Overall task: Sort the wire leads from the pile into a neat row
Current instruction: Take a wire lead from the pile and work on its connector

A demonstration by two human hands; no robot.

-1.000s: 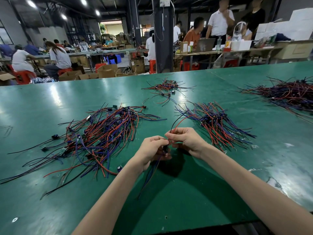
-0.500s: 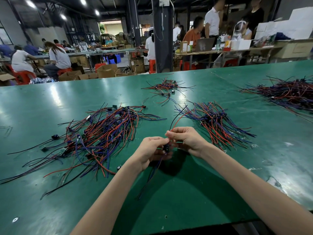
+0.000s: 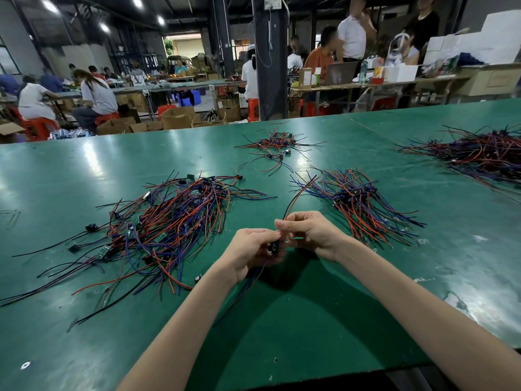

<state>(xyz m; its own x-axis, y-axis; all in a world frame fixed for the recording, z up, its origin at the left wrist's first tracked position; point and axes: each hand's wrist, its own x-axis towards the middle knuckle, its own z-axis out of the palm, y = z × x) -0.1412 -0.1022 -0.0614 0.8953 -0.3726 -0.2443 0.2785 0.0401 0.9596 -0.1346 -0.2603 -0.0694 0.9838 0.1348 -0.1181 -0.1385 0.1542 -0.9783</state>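
A tangled pile of red, blue and black wire leads (image 3: 169, 230) lies on the green table (image 3: 296, 334) to my left. To my right, a neater fanned row of leads (image 3: 358, 201) has its black connectors lined up. Both hands meet above the table between them. My left hand (image 3: 251, 252) grips one lead's small black connector (image 3: 275, 246), its blue wires hanging below. My right hand (image 3: 313, 232) pinches that lead's red and black wires (image 3: 298, 196), which rise up and away.
A small heap of leads (image 3: 277, 145) lies further back at the centre. A large dark pile (image 3: 479, 153) sits at the far right. Beyond the table's far edge are a dark pillar (image 3: 269, 57), cardboard boxes and several seated and standing people.
The red and black wire end has swung slightly to the right as my right hand shifted its pinch. Both hands stay close together over the same spot.
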